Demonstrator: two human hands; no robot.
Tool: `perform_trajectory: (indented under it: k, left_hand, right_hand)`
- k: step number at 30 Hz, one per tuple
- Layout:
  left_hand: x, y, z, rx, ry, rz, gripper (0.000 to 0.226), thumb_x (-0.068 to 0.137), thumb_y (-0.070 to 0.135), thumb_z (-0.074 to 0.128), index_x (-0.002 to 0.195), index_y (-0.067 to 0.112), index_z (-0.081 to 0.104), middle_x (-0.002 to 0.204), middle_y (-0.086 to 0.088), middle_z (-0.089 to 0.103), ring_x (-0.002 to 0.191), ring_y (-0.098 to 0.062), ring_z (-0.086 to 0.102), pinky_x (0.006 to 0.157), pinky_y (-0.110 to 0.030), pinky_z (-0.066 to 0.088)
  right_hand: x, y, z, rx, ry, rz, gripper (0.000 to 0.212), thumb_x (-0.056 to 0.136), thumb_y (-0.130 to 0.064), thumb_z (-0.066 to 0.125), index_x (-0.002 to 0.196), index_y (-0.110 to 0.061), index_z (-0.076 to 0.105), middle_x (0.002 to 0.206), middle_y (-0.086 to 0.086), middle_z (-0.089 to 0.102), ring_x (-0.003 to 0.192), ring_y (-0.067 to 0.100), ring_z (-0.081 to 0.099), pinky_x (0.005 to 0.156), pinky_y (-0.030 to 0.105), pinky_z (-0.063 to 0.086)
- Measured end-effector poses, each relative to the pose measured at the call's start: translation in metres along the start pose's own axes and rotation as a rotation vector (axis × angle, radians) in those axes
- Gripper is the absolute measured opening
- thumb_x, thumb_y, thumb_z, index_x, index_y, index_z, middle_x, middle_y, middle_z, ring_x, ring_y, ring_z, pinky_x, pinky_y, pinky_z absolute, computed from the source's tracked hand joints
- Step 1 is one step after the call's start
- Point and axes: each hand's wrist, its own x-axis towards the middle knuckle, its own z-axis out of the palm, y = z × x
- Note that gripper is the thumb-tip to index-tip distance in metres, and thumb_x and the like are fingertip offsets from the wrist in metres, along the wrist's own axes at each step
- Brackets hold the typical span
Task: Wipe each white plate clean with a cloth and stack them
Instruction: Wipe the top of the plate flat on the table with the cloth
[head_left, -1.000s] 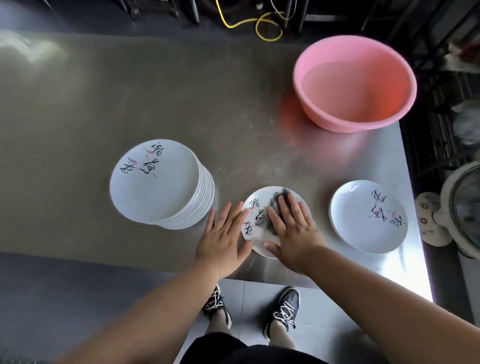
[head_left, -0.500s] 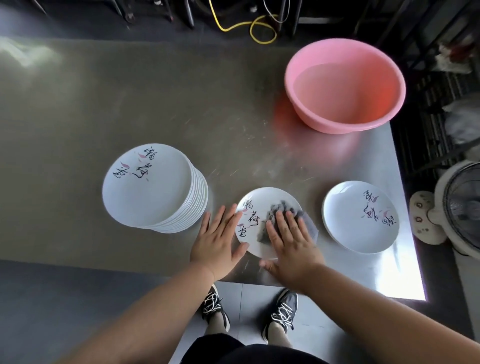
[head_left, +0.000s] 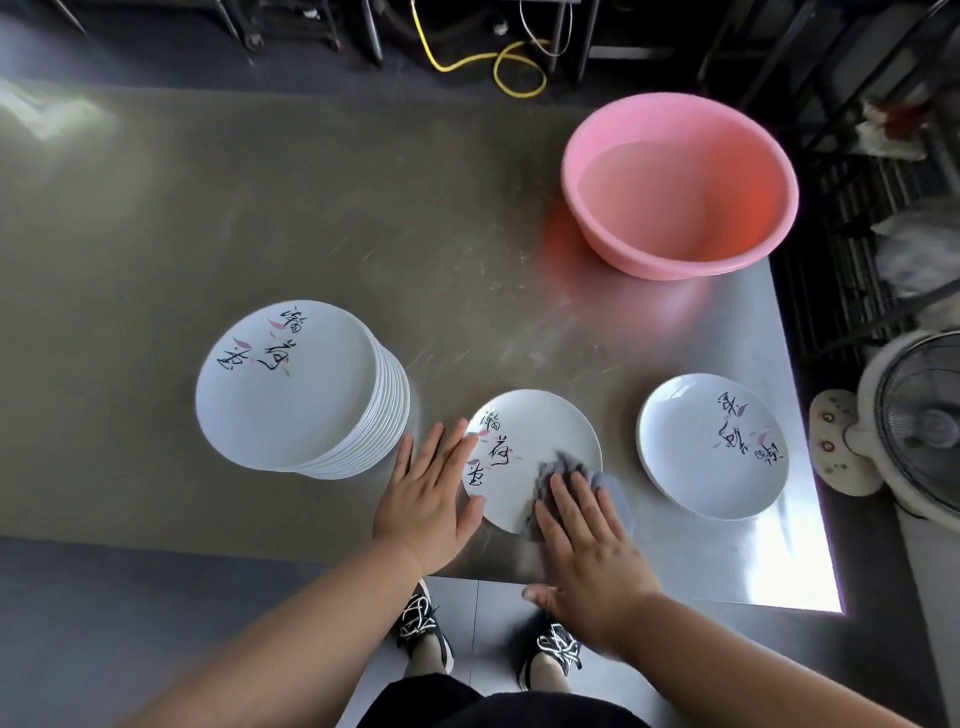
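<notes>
Head view
Middle plate: round white plate with black brush lettering (head_left: 524, 447), flat on the steel table (head_left: 260, 218) near its front edge.
Left hand (head_left: 427, 493): flat, fingers straight and slightly spread, touching the plate's left rim.
Right hand (head_left: 587, 535): fingers straight, pressing a crumpled grey cloth (head_left: 602, 480) onto the plate's right side.
Stack: tall pile of white plates (head_left: 296, 384), left.
Right plate: lone white plate (head_left: 709, 447).
Basin: pink plastic basin (head_left: 680, 182), far right.

The person has bare forearms, no sleeves visible. They wear dark shorts (head_left: 498, 701) and black sneakers (head_left: 423, 626) with white laces, no socks visible.
</notes>
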Motion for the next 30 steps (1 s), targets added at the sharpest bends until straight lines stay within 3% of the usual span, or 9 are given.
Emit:
perform_trajectory:
  k: [3, 6, 8, 10, 13, 18, 23, 25, 30]
  left_hand:
    - [0.001, 0.001, -0.003, -0.011, 0.000, 0.007, 0.080, 0.096, 0.048, 0.040, 0.168, 0.024, 0.016, 0.177, 0.007, 0.007, 0.163, -0.023, 0.006, 0.129, -0.057, 0.010]
    - [0.001, 0.001, -0.005, -0.013, -0.001, 0.019, 0.080, 0.094, 0.044, 0.042, 0.167, 0.021, 0.020, 0.177, 0.005, 0.009, 0.163, -0.025, 0.007, 0.129, -0.058, 0.012]
    - [0.000, 0.001, -0.005, -0.017, 0.005, 0.025, 0.079, 0.095, 0.043, 0.042, 0.167, 0.021, 0.019, 0.177, 0.003, 0.008, 0.163, -0.025, 0.007, 0.129, -0.059, 0.012]
    - [0.000, 0.001, -0.006, -0.021, 0.013, 0.028, 0.079, 0.095, 0.043, 0.042, 0.167, 0.021, 0.020, 0.177, 0.003, 0.007, 0.163, -0.025, 0.006, 0.129, -0.059, 0.013]
    - [0.000, 0.002, -0.009, -0.008, -0.002, 0.018, 0.079, 0.095, 0.044, 0.040, 0.167, 0.020, 0.020, 0.177, 0.002, 0.007, 0.163, -0.025, 0.006, 0.129, -0.059, 0.012]
    - [-0.002, 0.004, -0.010, 0.009, -0.017, 0.013, 0.080, 0.094, 0.044, 0.039, 0.168, 0.021, 0.017, 0.177, 0.003, 0.007, 0.163, -0.026, 0.005, 0.128, -0.059, 0.012]
    - [0.000, 0.005, -0.012, 0.018, -0.025, 0.012, 0.080, 0.096, 0.046, 0.038, 0.168, 0.020, 0.016, 0.177, 0.002, 0.005, 0.163, -0.025, 0.004, 0.129, -0.059, 0.012]
    - [-0.001, 0.005, -0.011, 0.025, -0.029, 0.001, 0.080, 0.097, 0.049, 0.037, 0.168, 0.020, 0.015, 0.177, 0.002, 0.002, 0.163, -0.024, 0.002, 0.129, -0.058, 0.009]
    - [-0.001, 0.003, -0.009, 0.028, -0.035, -0.006, 0.082, 0.097, 0.055, 0.038, 0.169, 0.024, 0.013, 0.177, 0.006, 0.001, 0.163, -0.023, 0.002, 0.129, -0.057, 0.009]
  right_hand:
    - [0.014, 0.028, -0.009, -0.061, 0.060, -0.017, 0.093, 0.092, -0.076, 0.031, 0.145, -0.006, 0.061, 0.168, 0.019, 0.030, 0.157, 0.042, 0.017, 0.123, 0.054, 0.017]
    - [0.053, 0.055, -0.033, -0.085, 0.047, 0.020, 0.107, 0.088, -0.082, 0.004, 0.167, -0.010, 0.007, 0.173, 0.003, -0.022, 0.155, 0.031, -0.033, 0.129, 0.047, -0.014]
    - [0.082, 0.060, -0.042, -0.147, 0.078, -0.097, 0.104, 0.088, -0.085, 0.002, 0.162, -0.017, -0.024, 0.172, -0.004, -0.026, 0.149, 0.025, -0.044, 0.126, 0.045, -0.021]
    - [0.099, 0.058, -0.054, -0.203, 0.054, -0.205, 0.101, 0.089, -0.086, 0.005, 0.156, -0.022, -0.036, 0.168, -0.008, -0.028, 0.149, 0.023, -0.045, 0.124, 0.043, -0.024]
    - [0.101, 0.065, -0.057, -0.200, 0.074, -0.235, 0.097, 0.088, -0.086, 0.002, 0.159, -0.028, -0.032, 0.162, -0.014, -0.033, 0.147, 0.020, -0.048, 0.123, 0.041, -0.027]
    - [0.058, 0.067, -0.025, -0.058, 0.054, -0.019, 0.100, 0.087, -0.084, -0.001, 0.166, -0.023, -0.009, 0.170, -0.013, -0.025, 0.153, 0.028, -0.038, 0.127, 0.043, -0.013]
    - [0.090, 0.059, -0.044, -0.054, 0.092, -0.094, 0.092, 0.088, -0.084, -0.002, 0.157, -0.030, -0.029, 0.165, -0.018, -0.035, 0.149, 0.024, -0.045, 0.131, 0.048, -0.006]
    - [0.094, 0.058, -0.049, -0.013, 0.094, -0.088, 0.092, 0.089, -0.083, -0.002, 0.162, -0.031, -0.022, 0.164, -0.021, -0.034, 0.149, 0.021, -0.045, 0.131, 0.046, -0.008]
    - [0.028, 0.030, -0.011, 0.220, 0.069, 0.192, 0.099, 0.089, -0.080, 0.002, 0.169, -0.021, 0.006, 0.171, -0.013, -0.019, 0.161, 0.033, -0.011, 0.132, 0.047, 0.006]
